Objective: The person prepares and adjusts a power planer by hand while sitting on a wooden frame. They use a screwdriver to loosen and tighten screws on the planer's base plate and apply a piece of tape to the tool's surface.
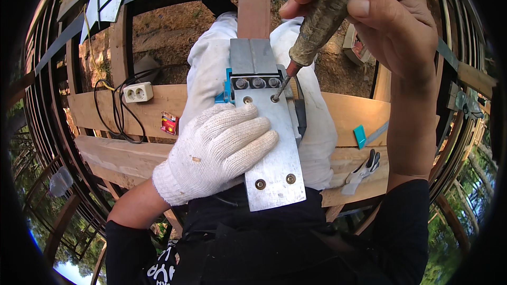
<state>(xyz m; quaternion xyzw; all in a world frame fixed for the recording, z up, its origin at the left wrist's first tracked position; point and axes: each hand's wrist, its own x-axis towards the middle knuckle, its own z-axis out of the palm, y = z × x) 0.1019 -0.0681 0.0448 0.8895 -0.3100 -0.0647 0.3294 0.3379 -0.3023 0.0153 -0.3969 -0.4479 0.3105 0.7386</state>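
A long metal plate (274, 150) with several screws set in it lies over my lap. It adjoins a teal-and-grey tool (228, 87), perhaps a power planer, with a row of three bolts (258, 83) at the plate's far end. My left hand (214, 145), in a white knit glove, lies across the plate's left side, fingers stretched together and thumb hidden. In my bare right hand (380, 16) is a screwdriver (325, 21) with a worn, wrapped handle. Its shaft slants down left, the tip at a screw (274, 98) near the plate's upper right.
Beyond the tool a reddish-brown wood strip (254, 13) extends away. Planks (132, 153) cross beneath my legs. To the left are a white socket block (138, 92), black cable (119, 113) and red packet (169, 123). A teal-handled square (360, 136) and a glove (363, 171) lie right.
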